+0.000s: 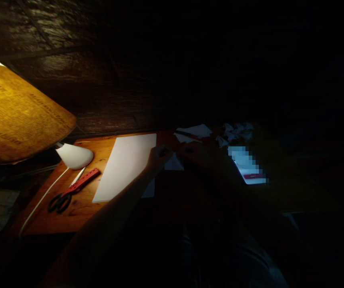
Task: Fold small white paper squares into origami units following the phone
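Observation:
In the head view, a small piece of white paper [174, 163] lies between my hands over the wooden table. My left hand [158, 154] has its fingers curled closed at the paper's left upper edge. On the other side, my right hand [195, 153] is closed at the paper's right edge, deep in shadow. Fine finger detail is lost in the dark. Beneath my left wrist is a large white sheet or stack of paper [126, 164].
On the left are scissors [60, 202] with a red sheath, a white pen [78, 177] and a lit lamp [24, 116] with its cord. Behind my hands lie cut paper pieces [194, 132]. Folded paper pieces [238, 131] and a glowing phone [245, 164] are on the right.

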{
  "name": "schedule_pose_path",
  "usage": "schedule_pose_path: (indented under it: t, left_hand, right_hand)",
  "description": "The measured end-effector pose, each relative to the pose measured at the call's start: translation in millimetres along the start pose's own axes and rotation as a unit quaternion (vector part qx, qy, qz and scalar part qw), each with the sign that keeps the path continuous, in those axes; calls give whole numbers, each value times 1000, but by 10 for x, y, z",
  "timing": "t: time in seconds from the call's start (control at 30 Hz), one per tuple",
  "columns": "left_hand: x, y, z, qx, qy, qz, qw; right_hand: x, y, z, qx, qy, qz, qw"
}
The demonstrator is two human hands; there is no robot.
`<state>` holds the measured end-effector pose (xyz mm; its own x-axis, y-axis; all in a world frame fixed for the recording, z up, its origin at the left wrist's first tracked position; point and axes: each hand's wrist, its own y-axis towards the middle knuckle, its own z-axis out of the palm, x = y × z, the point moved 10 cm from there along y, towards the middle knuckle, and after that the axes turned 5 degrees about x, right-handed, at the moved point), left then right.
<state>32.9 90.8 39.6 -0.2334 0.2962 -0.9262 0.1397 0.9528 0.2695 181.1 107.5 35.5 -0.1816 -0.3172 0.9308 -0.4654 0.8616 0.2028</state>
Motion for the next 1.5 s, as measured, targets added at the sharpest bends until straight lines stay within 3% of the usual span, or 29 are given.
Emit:
schedule_pose_path:
  t: [0.17,0.33,0.53,0.8,0.93,1.1,1.5]
  left_hand:
    - [16,-25,-88,-44,-4,-25,999]
    - [76,-21,-79,-45,-25,-41,998]
    - [183,-11,-86,-52,-122,-46,990]
    - [119,-10,-34,-22,-110,-37,993]
    - [150,-3,-12,-11,-151,-34,988]
    - [96,-22,22,8,-107,-36,994]
    - [82,8,-21,-10,-73,-9,997]
  right_hand:
    - [-38,11,-20,-10,39,14,999]
    - [-55,6,-107,-38,22,22,999]
    - [-29,-63,-325,-102,15,43,994]
    - [-65,-62,-303,-103,32,71,992]
    - [-113,-48,-305,-98,43,75,991]
    - [-175,-1,-287,-80,40,52,995]
    - [-165,-5,-268,-73,4,39,997]
